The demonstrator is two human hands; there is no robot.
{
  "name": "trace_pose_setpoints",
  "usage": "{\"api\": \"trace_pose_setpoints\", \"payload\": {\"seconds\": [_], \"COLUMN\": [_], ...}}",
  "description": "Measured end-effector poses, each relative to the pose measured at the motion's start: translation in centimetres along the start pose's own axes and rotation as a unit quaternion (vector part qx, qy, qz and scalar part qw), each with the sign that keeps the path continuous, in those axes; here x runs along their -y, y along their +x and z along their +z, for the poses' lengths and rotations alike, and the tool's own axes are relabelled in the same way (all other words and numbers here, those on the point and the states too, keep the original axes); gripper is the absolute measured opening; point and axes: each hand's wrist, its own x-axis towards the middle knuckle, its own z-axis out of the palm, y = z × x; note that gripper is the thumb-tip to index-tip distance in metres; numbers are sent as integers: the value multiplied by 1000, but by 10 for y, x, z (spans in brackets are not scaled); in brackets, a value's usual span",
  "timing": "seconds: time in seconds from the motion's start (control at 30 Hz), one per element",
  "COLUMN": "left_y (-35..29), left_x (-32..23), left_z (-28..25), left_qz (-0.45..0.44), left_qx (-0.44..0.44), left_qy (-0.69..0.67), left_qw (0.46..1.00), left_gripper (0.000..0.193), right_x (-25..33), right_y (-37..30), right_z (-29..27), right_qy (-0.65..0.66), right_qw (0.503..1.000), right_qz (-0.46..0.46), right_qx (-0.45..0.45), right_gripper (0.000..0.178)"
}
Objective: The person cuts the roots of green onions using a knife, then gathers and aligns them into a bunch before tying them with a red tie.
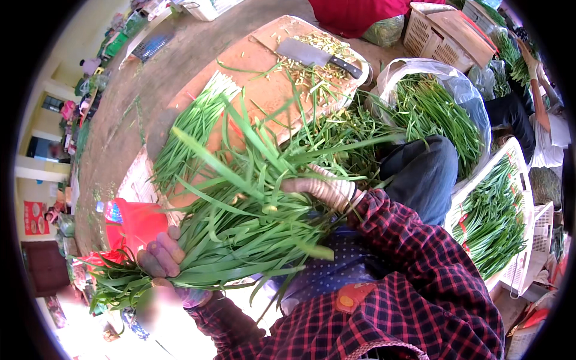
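A big loose bunch of garlic chives (246,240) lies across my lap, its long flat leaves spreading in all directions. My left hand (161,257), in a stained glove, is closed round the bunch near its left end. Farther right, my right hand (324,189), in a pale glove, grips some of the upper leaves; its fingertips are partly hidden by them. Beyond my hands, a neat bundle of chives (201,120) with pale stems rests on a wooden board (234,63). A cleaver (306,53) with a black handle lies on the board among cut stem ends.
Right of the board stands a clear plastic bag (474,99) full of chives. A white crate (525,198) holds red-tied bundles at my right. Loose trimmings (342,135) are heaped beside my knee. A red plastic bag (141,222) is near my left hand. Another person's arm (537,99) shows far right.
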Motion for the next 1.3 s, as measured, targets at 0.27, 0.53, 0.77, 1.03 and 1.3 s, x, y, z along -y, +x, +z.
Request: {"api": "trace_pose_setpoints", "payload": {"seconds": [0.27, 0.53, 0.77, 1.03, 1.3], "left_y": [16, 2, 62, 65, 83], "left_x": [3, -6, 11, 3, -14], "left_z": [0, -2, 37, 48, 34], "left_qz": [-17, 160, 47, -24, -30], "left_qx": [138, -157, 197, 233, 328], "left_qy": [-38, 141, -223, -169, -200], "left_qw": [990, 964, 954, 957, 923], "left_gripper": [54, 34, 31, 20, 22], "right_x": [-50, -47, -5, -37, -85], "right_y": [24, -18, -1, 30, -2], "right_z": [-61, -123, -49, -59, -137], "right_qy": [-561, -586, -124, -587, -661], "right_qw": [771, 667, 989, 766, 668], "right_qz": [126, 391, -65, 57, 252], "right_qx": [-274, -241, -49, -256, -231], "right_gripper": [44, 36, 91, 36, 24]}}
